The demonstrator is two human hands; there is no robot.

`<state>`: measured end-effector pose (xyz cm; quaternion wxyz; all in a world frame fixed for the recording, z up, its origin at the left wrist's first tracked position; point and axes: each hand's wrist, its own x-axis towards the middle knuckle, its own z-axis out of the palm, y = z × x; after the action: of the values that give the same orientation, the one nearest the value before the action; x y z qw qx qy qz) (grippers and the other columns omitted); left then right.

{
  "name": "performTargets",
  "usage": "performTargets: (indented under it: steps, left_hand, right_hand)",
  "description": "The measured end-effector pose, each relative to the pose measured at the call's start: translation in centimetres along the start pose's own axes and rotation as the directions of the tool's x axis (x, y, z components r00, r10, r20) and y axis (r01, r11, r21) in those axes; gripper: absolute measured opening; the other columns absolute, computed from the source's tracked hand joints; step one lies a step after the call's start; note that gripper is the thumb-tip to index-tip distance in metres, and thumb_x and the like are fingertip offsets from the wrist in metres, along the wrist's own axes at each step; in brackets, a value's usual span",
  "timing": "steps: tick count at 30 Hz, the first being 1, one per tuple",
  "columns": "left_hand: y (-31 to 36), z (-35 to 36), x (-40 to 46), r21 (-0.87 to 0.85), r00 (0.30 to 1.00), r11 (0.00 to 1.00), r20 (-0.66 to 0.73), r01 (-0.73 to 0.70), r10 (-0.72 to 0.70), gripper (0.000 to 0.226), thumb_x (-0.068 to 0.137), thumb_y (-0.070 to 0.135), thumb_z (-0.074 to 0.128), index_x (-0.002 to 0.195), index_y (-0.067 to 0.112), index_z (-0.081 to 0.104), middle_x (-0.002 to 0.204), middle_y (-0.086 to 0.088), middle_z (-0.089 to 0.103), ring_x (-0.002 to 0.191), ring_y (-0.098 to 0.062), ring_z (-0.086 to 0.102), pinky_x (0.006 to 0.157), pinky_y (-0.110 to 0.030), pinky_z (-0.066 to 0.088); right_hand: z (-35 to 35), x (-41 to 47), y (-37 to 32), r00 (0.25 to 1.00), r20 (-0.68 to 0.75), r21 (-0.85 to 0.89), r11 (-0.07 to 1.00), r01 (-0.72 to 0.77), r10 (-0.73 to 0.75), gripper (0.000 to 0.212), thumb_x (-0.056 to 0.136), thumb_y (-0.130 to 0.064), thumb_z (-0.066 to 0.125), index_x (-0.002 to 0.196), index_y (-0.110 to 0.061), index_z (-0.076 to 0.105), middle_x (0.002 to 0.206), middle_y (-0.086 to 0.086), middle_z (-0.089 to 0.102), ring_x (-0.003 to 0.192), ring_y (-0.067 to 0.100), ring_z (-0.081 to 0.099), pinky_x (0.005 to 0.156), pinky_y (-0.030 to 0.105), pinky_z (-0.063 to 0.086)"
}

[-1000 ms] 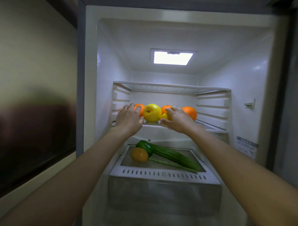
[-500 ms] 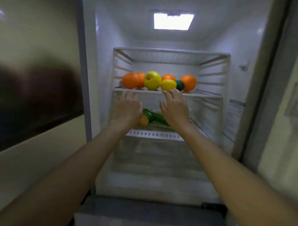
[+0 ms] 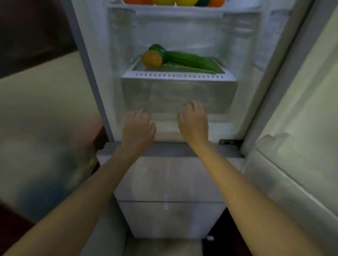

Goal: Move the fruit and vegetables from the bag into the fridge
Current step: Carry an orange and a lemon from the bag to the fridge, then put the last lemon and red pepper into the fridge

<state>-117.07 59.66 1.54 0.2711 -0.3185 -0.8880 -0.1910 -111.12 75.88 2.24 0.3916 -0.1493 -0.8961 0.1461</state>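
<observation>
The fridge stands open before me. On the cover above the clear drawer [image 3: 179, 95] lie an orange fruit [image 3: 152, 58], a green pepper [image 3: 157, 49] and a long green cucumber [image 3: 192, 60]. Oranges and yellow fruit [image 3: 173, 2] line the shelf at the top edge, cut off by the frame. My left hand [image 3: 138, 128] and my right hand [image 3: 194, 122] hover side by side in front of the drawer's lower edge, fingers loosely spread, both holding nothing. No bag is in view.
The open fridge door [image 3: 296, 128] runs down the right side. A closed lower freezer door [image 3: 170, 182] sits beneath my arms. A cream wall [image 3: 45, 109] with a dark panel above it fills the left.
Both hands have let go of the fruit on the upper shelf and dropped down to the front of the drawer. My view has tilted downward.
</observation>
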Motion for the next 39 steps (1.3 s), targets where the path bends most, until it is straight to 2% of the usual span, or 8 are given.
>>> performTargets:
  steps: [4,7,12,18,23,28,33,39]
  left_hand:
    - [-0.7,1.4,-7.6,-0.053,0.997,0.998,0.064,-0.047,0.05,0.035,0.081,0.014,0.06,0.113,-0.001,0.059,0.109,-0.024,0.061,0.095,-0.04,0.059,0.081,-0.045,0.05]
    - [-1.9,1.8,-13.3,-0.143,0.986,0.989,0.151,-0.047,0.068,0.034,0.084,0.014,0.057,0.115,0.0,0.057,0.113,-0.023,0.059,0.101,-0.039,0.055,0.085,-0.045,0.047]
    - [-4.0,2.8,-21.8,-0.194,0.936,0.979,0.328,-0.067,0.129,0.037,0.087,0.018,0.054,0.12,0.001,0.057,0.121,-0.025,0.056,0.108,-0.043,0.053,0.09,-0.051,0.045]
    - [-4.1,2.5,-31.6,-0.258,0.794,0.954,0.544,-0.149,0.271,0.041,0.083,0.016,0.062,0.121,0.001,0.057,0.124,-0.025,0.055,0.112,-0.044,0.052,0.09,-0.053,0.044]
    - [-1.9,0.8,-37.7,-0.359,0.665,0.904,0.619,-0.233,0.417,0.041,0.081,0.015,0.064,0.119,0.003,0.057,0.124,-0.022,0.055,0.114,-0.042,0.051,0.093,-0.051,0.042]
    - [1.2,-0.6,-42.9,-0.44,0.535,0.825,0.627,-0.356,0.565,0.04,0.084,0.021,0.06,0.122,0.008,0.057,0.125,-0.016,0.057,0.113,-0.036,0.052,0.093,-0.047,0.044]
    - [4.7,-2.2,-48.0,-0.546,0.365,0.694,0.595,-0.47,0.716,0.04,0.085,0.02,0.06,0.123,0.009,0.058,0.125,-0.014,0.059,0.115,-0.035,0.053,0.094,-0.046,0.044]
    - [11.4,-5.3,-54.0,-0.651,0.19,0.538,0.528,-0.535,0.828,0.041,0.087,0.017,0.057,0.127,0.007,0.054,0.128,-0.015,0.056,0.117,-0.034,0.051,0.096,-0.046,0.041]
  right_hand:
    - [1.1,-8.5,-0.4,0.993,0.083,0.003,0.997,-0.081,0.08,0.038,0.089,-0.022,0.047,0.115,0.001,0.061,0.117,0.025,0.059,0.115,0.042,0.051,0.1,0.051,0.041]
    - [0.9,-14.6,-0.9,0.984,0.137,-0.055,0.993,-0.109,0.116,0.039,0.087,-0.021,0.045,0.114,0.004,0.06,0.114,0.026,0.059,0.111,0.044,0.052,0.096,0.052,0.043]
    - [0.2,-26.2,-2.8,0.939,0.219,-0.184,0.956,-0.228,0.266,0.045,0.088,-0.027,0.04,0.116,0.003,0.061,0.121,0.025,0.058,0.117,0.044,0.05,0.1,0.053,0.042]
    - [-2.0,-40.9,-5.6,0.842,0.273,-0.307,0.872,-0.382,0.465,0.044,0.09,-0.028,0.04,0.116,0.001,0.061,0.119,0.025,0.059,0.116,0.042,0.052,0.1,0.051,0.042]
    - [-6.2,-49.4,-7.8,0.729,0.26,-0.408,0.756,-0.512,0.633,0.04,0.09,-0.024,0.048,0.119,0.001,0.059,0.121,0.026,0.058,0.119,0.042,0.05,0.103,0.048,0.039]
    - [-10.4,-56.4,-9.6,0.63,0.177,-0.482,0.624,-0.615,0.757,0.039,0.088,-0.022,0.052,0.117,0.001,0.061,0.119,0.023,0.06,0.116,0.041,0.053,0.101,0.046,0.04]
    - [-14.4,-63.7,-12.0,0.476,0.063,-0.468,0.447,-0.762,0.877,0.036,0.086,-0.016,0.061,0.116,0.002,0.061,0.114,0.024,0.061,0.11,0.041,0.056,0.098,0.048,0.045]
    - [-20.0,-71.7,-15.4,0.319,-0.084,-0.411,0.259,-0.874,0.944,0.037,0.088,-0.022,0.056,0.117,0.0,0.061,0.114,0.018,0.062,0.107,0.036,0.056,0.095,0.044,0.047]
